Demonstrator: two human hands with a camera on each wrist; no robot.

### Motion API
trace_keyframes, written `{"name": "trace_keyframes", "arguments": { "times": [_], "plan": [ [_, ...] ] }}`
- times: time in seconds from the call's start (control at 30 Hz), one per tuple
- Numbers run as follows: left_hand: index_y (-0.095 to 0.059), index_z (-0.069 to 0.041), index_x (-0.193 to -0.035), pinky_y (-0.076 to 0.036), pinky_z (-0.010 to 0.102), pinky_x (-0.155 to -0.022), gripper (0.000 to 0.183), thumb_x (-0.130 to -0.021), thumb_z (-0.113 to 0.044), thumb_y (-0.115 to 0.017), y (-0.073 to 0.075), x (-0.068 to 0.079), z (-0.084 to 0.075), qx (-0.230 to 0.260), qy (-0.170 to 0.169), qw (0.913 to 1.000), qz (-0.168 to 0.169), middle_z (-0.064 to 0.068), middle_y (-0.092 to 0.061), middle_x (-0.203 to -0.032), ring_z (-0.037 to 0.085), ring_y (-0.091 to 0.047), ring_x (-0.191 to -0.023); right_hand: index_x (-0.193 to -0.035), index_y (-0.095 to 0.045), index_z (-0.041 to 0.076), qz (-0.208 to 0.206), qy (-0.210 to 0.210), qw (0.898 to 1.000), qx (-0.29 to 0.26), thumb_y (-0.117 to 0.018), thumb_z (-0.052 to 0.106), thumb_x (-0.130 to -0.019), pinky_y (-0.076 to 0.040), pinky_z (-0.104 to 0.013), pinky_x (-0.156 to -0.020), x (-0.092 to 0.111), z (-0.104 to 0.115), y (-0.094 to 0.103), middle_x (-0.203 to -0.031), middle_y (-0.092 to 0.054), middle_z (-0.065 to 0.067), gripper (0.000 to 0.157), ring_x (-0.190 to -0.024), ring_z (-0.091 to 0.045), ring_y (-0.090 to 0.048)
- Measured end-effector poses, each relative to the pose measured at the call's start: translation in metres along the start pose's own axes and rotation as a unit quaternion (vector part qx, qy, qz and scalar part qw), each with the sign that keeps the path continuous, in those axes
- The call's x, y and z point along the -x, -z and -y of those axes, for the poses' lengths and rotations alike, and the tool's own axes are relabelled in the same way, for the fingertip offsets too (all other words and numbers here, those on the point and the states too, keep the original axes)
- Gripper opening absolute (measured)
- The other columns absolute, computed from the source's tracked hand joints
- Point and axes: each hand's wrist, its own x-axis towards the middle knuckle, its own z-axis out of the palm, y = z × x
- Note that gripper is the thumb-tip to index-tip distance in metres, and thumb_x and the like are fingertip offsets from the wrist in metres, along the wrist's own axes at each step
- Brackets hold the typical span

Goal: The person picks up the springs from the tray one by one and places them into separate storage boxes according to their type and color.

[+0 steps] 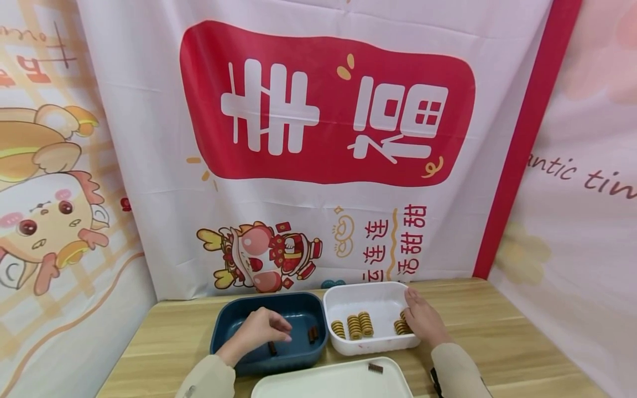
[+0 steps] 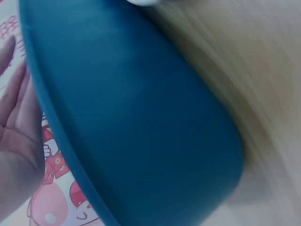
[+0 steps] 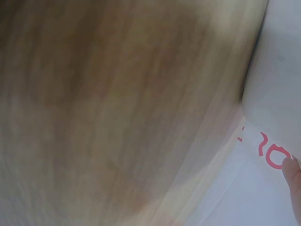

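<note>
My left hand (image 1: 265, 327) hovers over the blue basin (image 1: 219, 331), its fingers loosely bent with nothing visible between them. The left wrist view shows its palm (image 2: 19, 136) beyond the basin's rim. Below and beside it inside the basin lie small dark-brown pieces (image 1: 313, 334). At the right side of the white basin (image 1: 365, 348) is my right hand (image 1: 427, 318), its fingers reaching over the rim. They partly cover some ridged, mustard-coloured rolls (image 1: 401, 325); I cannot tell whether they hold one. More such rolls (image 1: 354, 327) stand toward the left of that basin.
In front of the basins lies a cream tray (image 1: 333, 381) with one dark ridged piece (image 1: 375, 368) near its far edge. Everything rests on a wood-grain table (image 1: 517, 337). A printed cloth (image 1: 328, 110) hangs right behind the basins, with more cloth at both sides.
</note>
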Motion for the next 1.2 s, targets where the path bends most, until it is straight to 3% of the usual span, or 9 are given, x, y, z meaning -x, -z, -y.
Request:
{"name": "trace_keyframes", "arguments": {
  "times": [0.13, 0.27, 0.53, 0.73, 0.8, 0.93, 1.03, 1.1, 1.2],
  "plan": [
    [-0.07, 0.002, -0.103, -0.055, 0.036, -0.077, 0.03, -0.08, -0.018, -0.076, -0.007, 0.0, -0.01, 0.115, 0.029, 0.9926, 0.026, 0.007, -0.071, -0.093, 0.018, -0.067, -0.086, -0.132, -0.042, -0.017, 0.004, -0.003, 1.0, -0.003, -0.047, 0.009, -0.094, -0.028, -0.052, -0.106, 0.0, 0.002, 0.001, -0.139, -0.039, -0.031, 0.047, -0.131, -0.044, -0.034],
    [-0.069, 0.003, -0.107, -0.054, 0.037, -0.081, 0.033, -0.081, -0.017, -0.074, -0.018, 0.0, -0.023, 0.178, 0.049, 0.9812, 0.055, 0.009, -0.071, -0.097, 0.02, -0.067, -0.09, -0.132, -0.042, -0.017, 0.001, -0.004, 1.0, -0.007, -0.047, 0.009, -0.093, -0.028, -0.053, -0.106, 0.001, 0.002, 0.002, -0.139, -0.039, -0.031, 0.046, -0.13, -0.044, -0.035],
    [-0.071, 0.0, -0.102, -0.055, 0.036, -0.079, 0.024, -0.081, -0.012, -0.074, -0.047, 0.0, -0.048, 0.204, 0.053, 0.9689, 0.129, 0.009, -0.072, -0.094, 0.019, -0.068, -0.086, -0.132, -0.042, -0.016, 0.001, -0.004, 1.0, -0.007, -0.047, 0.01, -0.094, -0.028, -0.052, -0.106, 0.001, 0.002, 0.002, -0.139, -0.039, -0.03, 0.046, -0.131, -0.044, -0.034],
    [-0.07, 0.006, -0.102, -0.055, 0.032, -0.075, 0.022, -0.082, -0.003, -0.071, -0.069, -0.002, -0.059, 0.213, 0.023, 0.9619, 0.169, 0.012, -0.072, -0.091, 0.013, -0.068, -0.082, -0.131, -0.043, -0.016, -0.001, -0.004, 1.0, -0.008, -0.048, 0.01, -0.093, -0.028, -0.052, -0.106, 0.001, 0.001, 0.001, -0.139, -0.04, -0.03, 0.046, -0.131, -0.043, -0.035],
    [-0.071, 0.006, -0.1, -0.055, 0.028, -0.074, 0.02, -0.082, -0.002, -0.071, -0.077, -0.004, -0.061, 0.204, 0.005, 0.9651, 0.165, 0.011, -0.072, -0.089, 0.011, -0.067, -0.08, -0.131, -0.043, -0.016, 0.0, -0.004, 1.0, -0.007, -0.048, 0.01, -0.093, -0.028, -0.052, -0.106, 0.0, 0.001, 0.0, -0.139, -0.04, -0.03, 0.047, -0.131, -0.043, -0.035],
    [-0.073, 0.003, -0.091, -0.053, 0.021, -0.067, 0.015, -0.077, -0.002, -0.075, -0.1, -0.013, -0.067, 0.12, -0.051, 0.9832, 0.128, 0.006, -0.072, -0.08, 0.006, -0.065, -0.071, -0.132, -0.043, -0.016, 0.0, -0.007, 1.0, -0.004, -0.047, 0.011, -0.094, -0.028, -0.053, -0.106, -0.003, 0.0, 0.001, -0.14, -0.039, -0.03, 0.047, -0.131, -0.043, -0.034],
    [-0.075, -0.003, -0.087, -0.05, 0.016, -0.062, 0.014, -0.074, -0.005, -0.078, -0.121, -0.02, -0.073, -0.018, -0.113, 0.9874, 0.11, -0.002, -0.071, -0.078, -0.001, -0.062, -0.067, -0.132, -0.042, -0.016, 0.004, -0.006, 1.0, -0.007, -0.046, 0.011, -0.094, -0.027, -0.053, -0.107, -0.003, 0.0, 0.001, -0.14, -0.038, -0.03, 0.047, -0.131, -0.044, -0.033],
    [-0.075, -0.007, -0.088, -0.047, 0.012, -0.061, 0.016, -0.073, -0.007, -0.079, -0.135, -0.024, -0.077, -0.126, -0.164, 0.9724, 0.109, -0.006, -0.07, -0.079, -0.005, -0.059, -0.068, -0.132, -0.042, -0.016, 0.005, -0.003, 1.0, -0.008, -0.047, 0.011, -0.094, -0.027, -0.053, -0.106, -0.002, 0.0, 0.001, -0.14, -0.038, -0.03, 0.047, -0.131, -0.044, -0.033],
    [-0.076, -0.014, -0.087, -0.043, 0.008, -0.06, 0.017, -0.071, -0.012, -0.079, -0.153, -0.031, -0.083, -0.279, -0.24, 0.9254, 0.089, -0.013, -0.068, -0.078, -0.008, -0.055, -0.067, -0.132, -0.042, -0.017, 0.003, 0.001, 1.0, -0.007, -0.048, 0.01, -0.094, -0.027, -0.053, -0.107, -0.001, 0.0, 0.0, -0.14, -0.039, -0.031, 0.047, -0.131, -0.044, -0.033]
  ]
}}
